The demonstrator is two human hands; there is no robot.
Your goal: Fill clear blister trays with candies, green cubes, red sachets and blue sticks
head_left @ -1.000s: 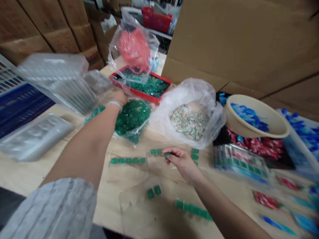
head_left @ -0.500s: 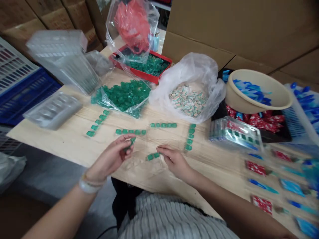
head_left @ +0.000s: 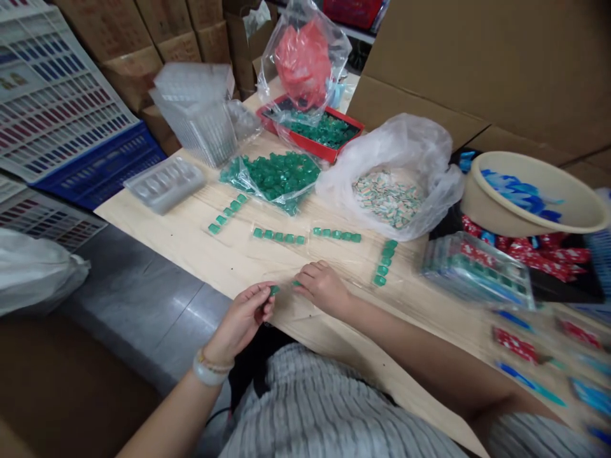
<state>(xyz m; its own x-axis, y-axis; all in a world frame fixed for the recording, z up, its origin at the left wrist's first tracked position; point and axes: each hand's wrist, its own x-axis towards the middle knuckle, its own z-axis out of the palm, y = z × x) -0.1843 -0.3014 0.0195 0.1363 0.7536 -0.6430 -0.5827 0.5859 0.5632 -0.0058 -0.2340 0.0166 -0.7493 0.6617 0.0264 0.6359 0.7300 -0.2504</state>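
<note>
My left hand is closed on a small translucent green cube, pinched between thumb and fingers at the table's front edge. To its right, my right hand is bent low over the table, its fingertips together at another green cube; its palm covers what lies below. Beyond the hands are short rows of green cubes, one slanting row at left, two in the middle, and one at right. Clear plastic trays seem to lie under these rows.
A heap of green cubes lies in clear plastic behind the rows. Nearby are a red box, a white bag of small printed pieces, a beige basin, stacked clear trays and filled clear cases.
The view has swung left, so the table appears shifted right. My right hand has moved over the short front row of cubes, hiding it. My left hand still holds a green cube.
</note>
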